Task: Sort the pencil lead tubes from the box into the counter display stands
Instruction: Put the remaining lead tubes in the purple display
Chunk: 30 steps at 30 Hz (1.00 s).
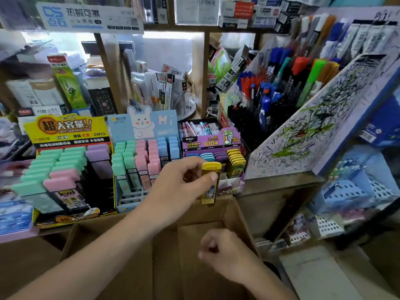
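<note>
Over the near part of the cardboard box (108,245), the right hand (218,252) was curled into a fist with nothing seen in it. Above the box's far edge, the left hand (184,180) pinched a yellow lead tube (211,189) upright between thumb and fingers, just before the purple display stand (207,144), rightmost on the counter.

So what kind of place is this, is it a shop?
Most likely a stationery shop. There are counter display stands packed with pastel pencil lead tubes, a rack of pens and markers, and a scribbled test pad beside them.
</note>
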Tool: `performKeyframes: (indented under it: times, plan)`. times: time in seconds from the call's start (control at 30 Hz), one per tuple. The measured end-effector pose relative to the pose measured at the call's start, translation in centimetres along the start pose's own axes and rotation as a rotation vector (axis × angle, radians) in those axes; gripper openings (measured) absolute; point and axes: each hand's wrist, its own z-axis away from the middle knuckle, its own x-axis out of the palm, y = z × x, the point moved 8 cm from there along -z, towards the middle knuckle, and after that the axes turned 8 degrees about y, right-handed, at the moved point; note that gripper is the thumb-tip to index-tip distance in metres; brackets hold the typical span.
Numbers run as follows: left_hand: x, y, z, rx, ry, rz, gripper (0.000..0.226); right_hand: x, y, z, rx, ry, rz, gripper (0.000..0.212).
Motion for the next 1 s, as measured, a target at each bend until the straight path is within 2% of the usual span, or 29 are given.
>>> performKeyframes:
  times: [0.07, 0.13, 0.37, 0.57, 0.8, 1.0]
  plan:
    - [0.6, 0.5, -1.2, 0.031, -0.023, -0.075, 0.023, 0.3, 0.9, 0.1, 0.062, -0.042, 0.037, 0.018]
    - [1.2, 1.1, -2.3, 0.06, -0.037, -0.11, 0.013, 0.6, 1.5, 0.1, 0.105, -0.079, 0.062, 0.032]
    - [3.2, 1.8, -5.4, 0.138, -0.036, -0.226, 0.006, 0.4, 1.4, 0.6, 0.143, -0.143, 0.045, 0.033]
    - [4.3, 1.4, -7.0, 0.166, 0.028, -0.371, 0.013, 0.5, 1.5, 0.9, 0.115, -0.167, 0.035, 0.047]
    - [5.5, 0.8, -7.5, 0.166, 0.008, -0.468, 0.004, 0.8, 1.7, 1.2, 0.113, -0.171, 0.023, 0.053]
    - [5.8, 0.2, -7.9, 0.169, 0.018, -0.532, 0.017, 0.7, 1.5, 1.2, 0.116, -0.169, 0.02, 0.053]
